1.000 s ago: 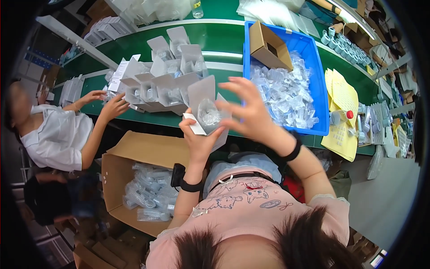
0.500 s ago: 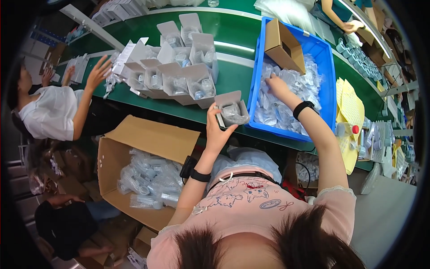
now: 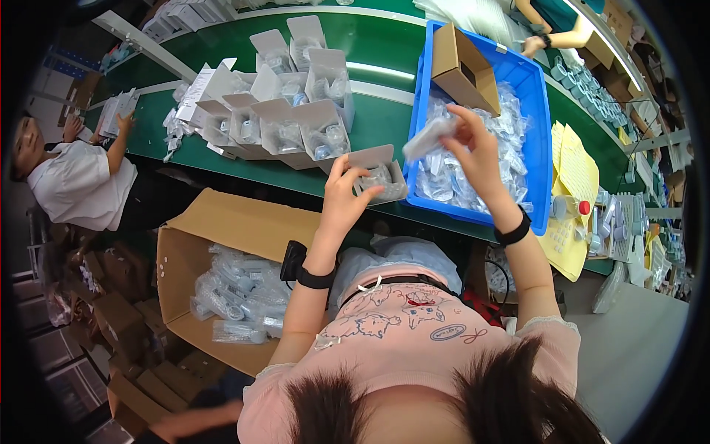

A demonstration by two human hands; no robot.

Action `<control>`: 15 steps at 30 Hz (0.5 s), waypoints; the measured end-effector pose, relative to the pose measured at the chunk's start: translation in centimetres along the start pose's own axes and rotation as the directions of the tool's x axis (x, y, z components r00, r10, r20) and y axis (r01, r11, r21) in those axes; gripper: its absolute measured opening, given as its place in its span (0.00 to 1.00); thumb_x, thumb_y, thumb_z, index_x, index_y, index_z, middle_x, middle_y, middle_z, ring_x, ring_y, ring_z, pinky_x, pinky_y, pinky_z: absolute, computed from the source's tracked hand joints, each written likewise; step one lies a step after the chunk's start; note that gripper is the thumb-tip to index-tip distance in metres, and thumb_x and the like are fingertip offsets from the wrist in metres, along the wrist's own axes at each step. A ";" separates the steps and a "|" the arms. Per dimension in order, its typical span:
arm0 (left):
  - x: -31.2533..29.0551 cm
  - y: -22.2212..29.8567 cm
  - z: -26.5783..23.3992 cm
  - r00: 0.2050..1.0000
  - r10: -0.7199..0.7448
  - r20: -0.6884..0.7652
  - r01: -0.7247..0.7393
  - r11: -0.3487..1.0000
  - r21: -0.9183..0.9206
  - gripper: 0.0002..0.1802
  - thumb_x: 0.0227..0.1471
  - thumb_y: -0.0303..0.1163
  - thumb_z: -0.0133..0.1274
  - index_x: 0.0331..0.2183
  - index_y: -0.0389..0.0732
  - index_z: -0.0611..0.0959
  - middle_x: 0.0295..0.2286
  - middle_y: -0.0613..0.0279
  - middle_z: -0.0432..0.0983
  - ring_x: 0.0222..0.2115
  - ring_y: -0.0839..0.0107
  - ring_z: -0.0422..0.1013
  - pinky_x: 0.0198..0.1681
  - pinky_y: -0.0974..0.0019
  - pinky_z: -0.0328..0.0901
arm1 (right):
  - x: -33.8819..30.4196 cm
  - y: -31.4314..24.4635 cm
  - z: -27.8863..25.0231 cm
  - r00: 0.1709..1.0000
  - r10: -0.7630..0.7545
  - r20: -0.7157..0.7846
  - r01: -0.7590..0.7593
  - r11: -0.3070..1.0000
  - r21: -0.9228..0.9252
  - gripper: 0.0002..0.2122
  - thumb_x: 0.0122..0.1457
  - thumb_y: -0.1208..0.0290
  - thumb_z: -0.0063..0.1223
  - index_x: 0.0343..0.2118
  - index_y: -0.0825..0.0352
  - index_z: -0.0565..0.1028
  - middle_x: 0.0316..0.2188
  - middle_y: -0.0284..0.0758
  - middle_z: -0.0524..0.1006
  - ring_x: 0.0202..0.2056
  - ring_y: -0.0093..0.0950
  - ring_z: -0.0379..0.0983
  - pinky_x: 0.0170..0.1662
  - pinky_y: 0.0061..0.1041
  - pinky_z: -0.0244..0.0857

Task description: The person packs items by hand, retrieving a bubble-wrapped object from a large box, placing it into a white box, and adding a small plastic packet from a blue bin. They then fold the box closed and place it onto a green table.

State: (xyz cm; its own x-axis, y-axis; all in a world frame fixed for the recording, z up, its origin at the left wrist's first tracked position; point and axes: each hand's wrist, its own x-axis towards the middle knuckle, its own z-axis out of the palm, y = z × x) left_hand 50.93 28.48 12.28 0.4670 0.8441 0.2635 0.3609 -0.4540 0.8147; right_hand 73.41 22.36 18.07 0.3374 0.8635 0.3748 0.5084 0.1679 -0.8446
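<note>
My left hand (image 3: 342,198) grips a small open white box (image 3: 394,186) at the table's near edge, thumb and fingers along its side and rim. The box's lid stands up, and a clear plastic-wrapped item (image 3: 379,176) lies inside. Above the left part of a blue bin (image 3: 545,163), my right hand (image 3: 477,152) pinches a clear plastic packet (image 3: 429,139), slightly blurred; its contents cannot be made out. Many similar clear packets (image 3: 473,177) fill the bin.
Several filled open white boxes (image 3: 288,133) stand left of the bin on the green table (image 3: 384,44). A brown carton (image 3: 462,66) sits inside the bin. Below left is a large cardboard box (image 3: 177,288) of plastic-wrapped pieces. Co-workers occupy far left and upper right; yellow sheets (image 3: 577,170) hang right.
My right hand has risen out of the packets and come left, bringing one packet up. My left hand still has the white box. The left co-worker's raised arm has drawn back toward white cartons.
</note>
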 end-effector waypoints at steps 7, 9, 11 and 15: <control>1.0 -0.2 -0.3 0.996 -0.062 0.060 0.059 0.997 0.045 0.09 0.34 0.22 0.59 0.21 0.31 0.74 0.32 0.52 0.71 0.27 0.58 0.69 0.30 0.65 0.63 | -2.8 -1.4 2.6 0.828 -0.451 0.334 0.490 0.871 -0.039 0.16 0.44 0.81 0.53 0.40 0.65 0.73 0.31 0.36 0.73 0.31 0.32 0.72 0.33 0.24 0.67; 1.4 0.5 -0.2 0.993 -0.119 0.014 0.119 0.993 0.007 0.09 0.33 0.21 0.58 0.20 0.31 0.73 0.30 0.52 0.72 0.26 0.60 0.69 0.28 0.66 0.63 | -3.5 -0.5 3.7 0.765 -0.489 0.418 0.564 0.823 -0.068 0.16 0.44 0.77 0.54 0.40 0.64 0.73 0.30 0.34 0.73 0.32 0.31 0.71 0.35 0.24 0.66; 1.8 0.8 0.0 0.991 -0.133 -0.019 0.133 0.991 -0.011 0.09 0.33 0.21 0.58 0.20 0.32 0.73 0.29 0.52 0.72 0.25 0.60 0.69 0.28 0.66 0.63 | -3.9 1.0 5.8 0.708 -0.425 0.565 0.596 0.789 -0.153 0.16 0.44 0.74 0.55 0.39 0.64 0.73 0.33 0.35 0.72 0.35 0.33 0.70 0.39 0.27 0.64; 0.3 0.0 0.3 0.985 -0.088 -0.152 0.080 0.995 -0.055 0.08 0.34 0.19 0.58 0.21 0.32 0.74 0.25 0.54 0.71 0.24 0.67 0.69 0.23 0.70 0.62 | -5.0 -0.7 6.7 0.687 -0.382 0.619 0.645 0.712 -0.277 0.17 0.43 0.68 0.58 0.39 0.64 0.73 0.35 0.35 0.71 0.38 0.33 0.68 0.44 0.28 0.61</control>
State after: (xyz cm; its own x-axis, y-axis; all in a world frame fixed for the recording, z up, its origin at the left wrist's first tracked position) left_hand 51.27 28.66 12.21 0.3057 0.9141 0.2663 0.3526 -0.3685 0.8602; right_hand 66.03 21.13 14.19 -0.4524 0.8231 0.3433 0.7992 0.5450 -0.2535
